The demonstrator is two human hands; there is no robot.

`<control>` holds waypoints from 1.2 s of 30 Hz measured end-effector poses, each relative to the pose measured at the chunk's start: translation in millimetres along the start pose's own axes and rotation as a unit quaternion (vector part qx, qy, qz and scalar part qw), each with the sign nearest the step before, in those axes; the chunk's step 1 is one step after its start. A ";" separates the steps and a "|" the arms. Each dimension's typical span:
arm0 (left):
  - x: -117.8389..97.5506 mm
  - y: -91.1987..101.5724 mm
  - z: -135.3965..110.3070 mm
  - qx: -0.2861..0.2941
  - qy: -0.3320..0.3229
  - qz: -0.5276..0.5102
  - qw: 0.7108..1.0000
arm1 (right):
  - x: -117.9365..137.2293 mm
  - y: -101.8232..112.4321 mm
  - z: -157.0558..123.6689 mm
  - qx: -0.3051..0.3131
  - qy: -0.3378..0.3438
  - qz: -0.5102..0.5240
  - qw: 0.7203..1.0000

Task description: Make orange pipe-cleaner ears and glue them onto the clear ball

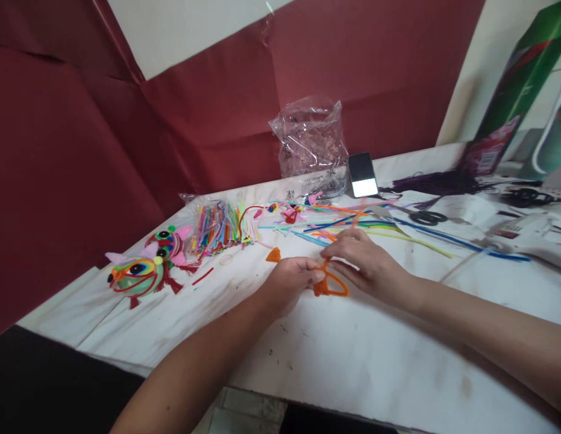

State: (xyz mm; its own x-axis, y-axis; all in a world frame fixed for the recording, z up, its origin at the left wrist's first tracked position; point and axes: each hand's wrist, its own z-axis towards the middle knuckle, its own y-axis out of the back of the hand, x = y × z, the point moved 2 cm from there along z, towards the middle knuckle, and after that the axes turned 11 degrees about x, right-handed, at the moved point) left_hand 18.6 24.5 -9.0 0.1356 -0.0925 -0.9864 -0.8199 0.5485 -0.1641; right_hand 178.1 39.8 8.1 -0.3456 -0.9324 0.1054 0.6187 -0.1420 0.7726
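Note:
Between my two hands is an orange pipe cleaner [338, 286], bent into a loop with a denser, folded part at its left. My left hand [291, 277] pinches that folded part between thumb and fingers. My right hand [359, 256] is closed on the strand just above the loop, and a free orange end sticks up past its fingers. On the table left of my hands lies a small orange fan-shaped piece [273, 255], also fuzzy. Fingertips hide part of the folded section.
Colourful animal-head ornaments [138, 277] with tassels stand at left, near a bundle of pipe cleaners [221, 229]. Loose pipe cleaners [425, 244] spread across the back. Scissors [427, 217], a phone [362, 175], a clear plastic bag [311, 144], purple tassels [438, 184] and a glue gun [524, 232] lie beyond.

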 end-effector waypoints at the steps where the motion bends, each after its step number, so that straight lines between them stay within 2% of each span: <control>1: -0.8 -0.2 -0.1 0.001 -0.008 -0.004 1.000 | 0.8 -0.2 -0.5 -0.004 -0.010 0.010 1.000; 4: -2.8 -1.0 -0.9 -0.016 -0.050 -0.017 0.999 | 6.1 -3.0 -2.0 0.002 -0.051 0.058 0.997; 6: -3.2 -1.1 -1.9 -0.050 -0.075 -0.010 0.996 | 9.8 -6.9 -2.8 0.005 -0.109 0.108 0.988; 9: -2.9 -1.2 -3.3 -0.105 -0.098 0.021 0.989 | 12.8 -14.6 -3.9 0.008 -0.211 0.204 0.956; 11: -3.0 -1.0 -4.0 -0.131 -0.112 0.031 0.985 | 13.6 -18.7 -4.0 0.005 -0.247 0.260 0.934; 16: -4.8 0.3 -4.2 -0.168 -0.141 0.004 0.976 | 17.0 -23.7 -2.0 0.003 -0.266 0.314 0.911; 22: -3.4 -1.9 -3.0 -0.182 -0.157 0.004 0.971 | 20.6 -25.6 -3.3 -0.036 -0.320 0.267 0.908; 26: -0.1 -2.4 -2.1 -0.181 -0.168 -0.004 0.969 | 19.4 -25.0 -3.4 -0.050 -0.313 0.272 0.908; 30: 2.5 0.4 -0.6 -0.166 -0.178 -0.008 0.970 | 17.7 -22.1 -1.9 -0.043 -0.332 0.303 0.892; 33: 1.5 3.3 -0.2 -0.149 -0.168 0.013 0.974 | 16.9 -18.2 0.0 -0.034 -0.351 0.330 0.876; 36: -5.1 6.4 -2.2 -0.153 -0.158 0.078 0.972 | 15.1 -15.1 1.4 -0.013 -0.378 0.347 0.858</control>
State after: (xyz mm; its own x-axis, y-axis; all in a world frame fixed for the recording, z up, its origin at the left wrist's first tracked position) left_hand 11.3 26.7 -5.0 0.1210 0.2583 -0.9585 -0.9646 0.2585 -0.0521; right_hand 162.6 28.3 -1.1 -0.2401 -0.3152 0.9182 0.8731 0.3433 0.3462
